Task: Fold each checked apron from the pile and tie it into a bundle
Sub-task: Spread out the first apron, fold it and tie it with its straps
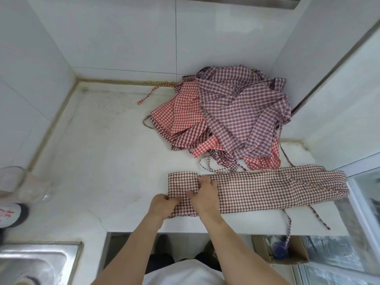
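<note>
The apron (pixel 267 188) lay as a long strip at the worktop's (pixel 102 151) 5 o'clock, its left end turned over. The left hand (pixel 162 204) pinched that end's near corner; the right hand (pixel 205 192) pressed the fold, fingers bent. Rolling rightward looked next. The pile (pixel 226 116) sat at 1 o'clock.

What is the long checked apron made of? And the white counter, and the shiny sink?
Long brown-and-white checked apron: thin woven cloth, probably cotton; it creases and folds flat. White counter: looks like polished stone, smooth, faintly veined, stained. Shiny grey sink: likely stainless steel, with bright reflections.
</note>
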Tool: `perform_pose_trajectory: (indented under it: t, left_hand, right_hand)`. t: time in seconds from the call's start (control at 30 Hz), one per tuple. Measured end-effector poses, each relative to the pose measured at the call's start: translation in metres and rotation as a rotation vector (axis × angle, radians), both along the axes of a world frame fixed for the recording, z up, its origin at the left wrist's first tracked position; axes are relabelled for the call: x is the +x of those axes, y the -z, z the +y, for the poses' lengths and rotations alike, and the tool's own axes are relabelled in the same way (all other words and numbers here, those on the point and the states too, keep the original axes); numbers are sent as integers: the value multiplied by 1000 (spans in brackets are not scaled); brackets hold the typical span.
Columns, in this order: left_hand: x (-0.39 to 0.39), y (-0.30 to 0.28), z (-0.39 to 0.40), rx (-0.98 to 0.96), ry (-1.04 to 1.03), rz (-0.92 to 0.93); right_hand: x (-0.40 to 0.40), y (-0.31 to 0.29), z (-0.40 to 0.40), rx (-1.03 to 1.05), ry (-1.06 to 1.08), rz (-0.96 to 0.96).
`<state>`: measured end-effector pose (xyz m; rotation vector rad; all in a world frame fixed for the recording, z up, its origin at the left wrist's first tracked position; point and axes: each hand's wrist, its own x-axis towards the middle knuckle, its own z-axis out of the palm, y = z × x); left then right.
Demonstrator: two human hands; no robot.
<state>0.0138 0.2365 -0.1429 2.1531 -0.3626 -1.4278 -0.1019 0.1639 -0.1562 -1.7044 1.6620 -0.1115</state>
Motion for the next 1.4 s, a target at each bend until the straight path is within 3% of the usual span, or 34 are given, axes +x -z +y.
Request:
perform_pose_trajectory:
  t: [0.37, 0.53, 0.6, 0.7, 0.8, 0.93, 1.07, 1.23, 1.4]
  left_hand:
    - [-22, -15, -7, -91, 6, -111]
    - [-30, -29, -16, -159, 203, -160]
    - [-40, -36, -19, -203, 302, -123]
    - [-57, -44, -25, -229, 449, -46]
    - [-63, -35, -31, -184, 345, -53]
    - [-70, -20, -32, -43, 270, -33]
    - [-78, -6, -36, -20, 201, -19]
    - [-88, -1, -43, 6, 178, -15]
    - [-90, 7, -45, -23, 152, -44]
  right_hand:
    - [-23, -3, -9, 86, -191, 52]
    - [-30, -22, -25, 629, 29, -297]
    - [-36, -22, -31, 709, 83, -403]
    - [-49, -17, -37, 650, 174, -474]
    - [-64, -8, -39, 533, 251, -484]
    - [-77, -3, -40, 215, 123, -267]
    - [-89, -5, -41, -48, 117, -55]
    - [-99, 7, -39, -55, 19, -53]
    - [-95, 19, -28, -14, 72, -135]
